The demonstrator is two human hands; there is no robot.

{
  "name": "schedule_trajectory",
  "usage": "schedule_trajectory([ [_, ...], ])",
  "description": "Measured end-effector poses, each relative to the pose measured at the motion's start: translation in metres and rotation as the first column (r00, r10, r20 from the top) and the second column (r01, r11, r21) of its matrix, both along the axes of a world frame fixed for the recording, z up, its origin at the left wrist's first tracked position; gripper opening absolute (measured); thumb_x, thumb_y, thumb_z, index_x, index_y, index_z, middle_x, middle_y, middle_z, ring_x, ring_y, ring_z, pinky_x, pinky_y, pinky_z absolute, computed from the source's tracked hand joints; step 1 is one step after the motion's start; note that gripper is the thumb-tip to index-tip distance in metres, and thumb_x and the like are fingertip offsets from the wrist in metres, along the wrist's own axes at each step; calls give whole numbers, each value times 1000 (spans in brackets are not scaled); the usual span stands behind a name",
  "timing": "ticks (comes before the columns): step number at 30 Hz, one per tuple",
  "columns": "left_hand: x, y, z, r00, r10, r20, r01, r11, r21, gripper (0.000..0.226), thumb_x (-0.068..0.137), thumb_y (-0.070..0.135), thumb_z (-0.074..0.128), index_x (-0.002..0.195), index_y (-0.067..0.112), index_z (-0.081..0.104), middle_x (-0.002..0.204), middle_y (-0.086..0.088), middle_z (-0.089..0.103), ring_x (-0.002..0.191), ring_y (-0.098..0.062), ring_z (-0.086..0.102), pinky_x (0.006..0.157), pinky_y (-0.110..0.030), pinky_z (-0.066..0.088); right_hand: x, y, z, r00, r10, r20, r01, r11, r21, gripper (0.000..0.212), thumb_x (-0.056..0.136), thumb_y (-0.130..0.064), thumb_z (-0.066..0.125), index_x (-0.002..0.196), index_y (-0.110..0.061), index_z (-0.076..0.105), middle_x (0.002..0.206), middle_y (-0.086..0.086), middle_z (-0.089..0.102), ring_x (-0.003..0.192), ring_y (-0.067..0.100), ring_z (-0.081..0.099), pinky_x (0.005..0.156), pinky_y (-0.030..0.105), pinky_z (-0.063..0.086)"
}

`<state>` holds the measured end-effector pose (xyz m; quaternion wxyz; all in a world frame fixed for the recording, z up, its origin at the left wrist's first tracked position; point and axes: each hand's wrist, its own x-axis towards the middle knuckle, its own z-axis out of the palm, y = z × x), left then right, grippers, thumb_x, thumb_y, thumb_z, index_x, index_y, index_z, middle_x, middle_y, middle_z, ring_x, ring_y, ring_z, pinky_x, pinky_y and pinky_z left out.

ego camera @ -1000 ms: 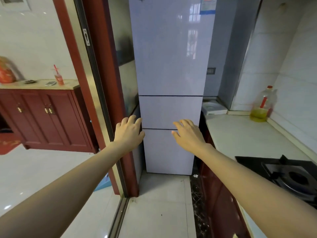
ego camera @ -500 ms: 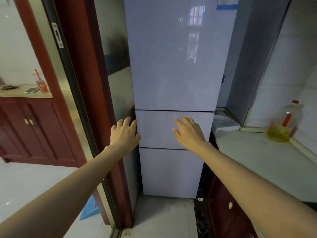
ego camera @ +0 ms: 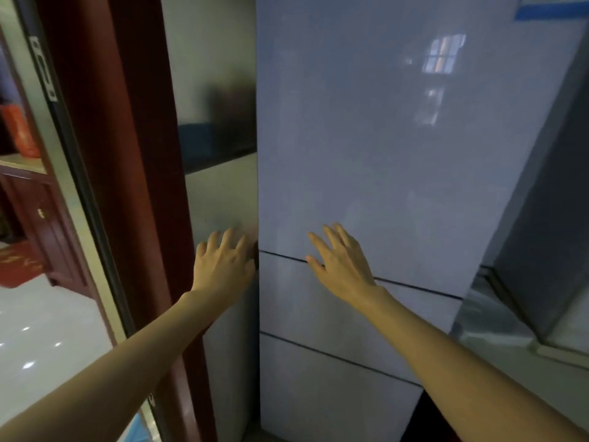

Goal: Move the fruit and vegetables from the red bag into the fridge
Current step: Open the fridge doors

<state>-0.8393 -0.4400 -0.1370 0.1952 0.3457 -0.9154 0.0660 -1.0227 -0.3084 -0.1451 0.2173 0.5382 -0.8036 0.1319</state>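
The fridge [ego camera: 376,138] stands shut between the red door frame [ego camera: 127,154] and the bench [ego camera: 497,339], its three glossy doors stacked. The left hand [ego camera: 223,266] lies at the fridge's left front edge, fingers [ego camera: 229,240] loosely bent toward the side of the upper door, gripping nothing that can be seen; the right hand [ego camera: 342,263] hovers open over the seam below that door, fingers [ego camera: 331,237] spread. The door looks stiff, heavy and slick, so the side edge is probably the best place to pull. A red bag [ego camera: 19,132] sits on a cabinet well off to the left. Compared with half a second ago, both hands are higher and closer to the fridge.
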Motion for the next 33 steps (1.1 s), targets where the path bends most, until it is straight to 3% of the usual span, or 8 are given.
schedule_trajectory([
  [4, -9, -15, 10, 998, 62, -15, -62, 998, -20, 57, 93, 49, 35, 143, 21, 30, 153, -7, 25, 140, -33, 22, 110, -48, 25, -24, -50, 2, 984, 175, 10, -175, 985, 6, 48, 93, -32, 47, 135, -9, 48, 143, 22, 41, 137, 40, 31, 108, 55, 31],
  [6, -11, -20, 17, 996, 83, -19, -84, 996, -26, 69, 87, 60, 21, 144, 21, 28, 153, -7, 24, 140, -33, 21, 110, -47, 25, -32, -75, 8, 979, 203, -4, -203, 977, 62, 51, 98, -35, 41, 144, -13, 34, 153, 17, 24, 144, 32, 12, 117, 49, 14],
  [8, -12, -31, 19, 995, 97, -8, -97, 994, -53, 66, 88, 58, 30, 143, 21, 31, 152, -8, 27, 139, -33, 23, 109, -48, 27, -37, -104, 18, 976, 214, -47, -205, 967, 149, 54, 100, -38, 32, 149, -16, 20, 158, 12, 9, 146, 26, -1, 118, 41, 0],
  [10, -12, -43, 21, 993, 114, -25, -115, 990, -81, 58, 90, 43, 47, 140, 18, 37, 150, -10, 32, 137, -35, 29, 106, -50, 31, -39, -129, 26, 970, 212, -121, -182, 959, 218, 55, 101, -41, 27, 150, -18, 15, 159, 10, 3, 146, 24, -6, 118, 40, -4],
  [13, -13, -56, 30, 988, 150, -38, -152, 985, -78, 56, 90, 40, 48, 140, 17, 37, 149, -10, 33, 137, -35, 29, 107, -49, 29, -42, -162, 38, 939, 209, -272, -126, 947, 294, 55, 100, -41, 26, 150, -19, 14, 159, 10, 0, 145, 26, -9, 118, 44, -5],
  [21, -25, -78, 41, 991, 99, -88, -106, 991, -77, 56, 92, 41, 46, 142, 19, 34, 152, -9, 28, 140, -33, 23, 110, -48, 26, -61, -230, 46, 727, 248, -641, 20, 924, 381, 57, 99, -46, 22, 149, -20, 17, 158, 13, 6, 145, 34, -5, 115, 52, -5],
  [29, -33, -102, 34, 997, 23, -67, -22, 1000, 19, 56, 95, 41, 41, 145, 21, 25, 155, -6, 19, 142, -29, 17, 112, -42, 23, -71, -247, 49, 581, 233, -779, 193, 891, 410, 43, 94, -42, 42, 129, -18, 53, 144, 11, 41, 142, 34, 16, 107, 64, -11],
  [33, -37, -111, 29, 997, -27, -67, 32, 996, 82, 57, 95, 38, 42, 146, 19, 25, 155, -7, 17, 142, -30, 15, 112, -43, 23, -61, -257, 47, 527, 173, -832, 291, 883, 368, 42, 90, -45, 49, 120, -17, 57, 131, 10, 50, 135, 33, 28, 108, 66, -5],
])
